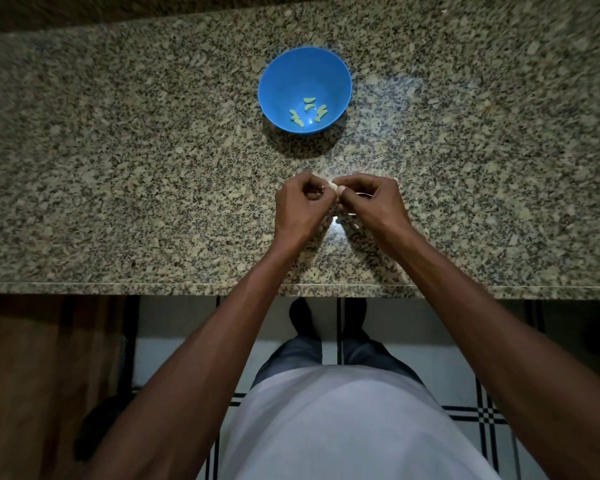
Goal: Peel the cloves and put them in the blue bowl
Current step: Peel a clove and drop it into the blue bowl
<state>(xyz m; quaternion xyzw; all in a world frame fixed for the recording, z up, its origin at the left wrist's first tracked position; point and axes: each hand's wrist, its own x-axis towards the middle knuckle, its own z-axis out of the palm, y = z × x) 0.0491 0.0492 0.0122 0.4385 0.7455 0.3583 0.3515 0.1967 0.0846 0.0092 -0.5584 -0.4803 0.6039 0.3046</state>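
Note:
A blue bowl (284,72) stands on the granite counter beyond my hands, with several pale peeled cloves (309,111) lying in its bottom. Nearer the counter's front edge, my left hand (300,206) and my right hand (369,202) meet over the stone. Between their fingertips sits one small pale garlic clove (333,186), pinched from both sides by curled fingers and thumbs. Most of that clove is hidden by the fingers.
The speckled granite counter (118,168) runs across the whole view, its front edge (153,285) just below my wrists. Small pale scraps of skin (355,226) lie under my right hand. Tiled floor and my legs show below the edge.

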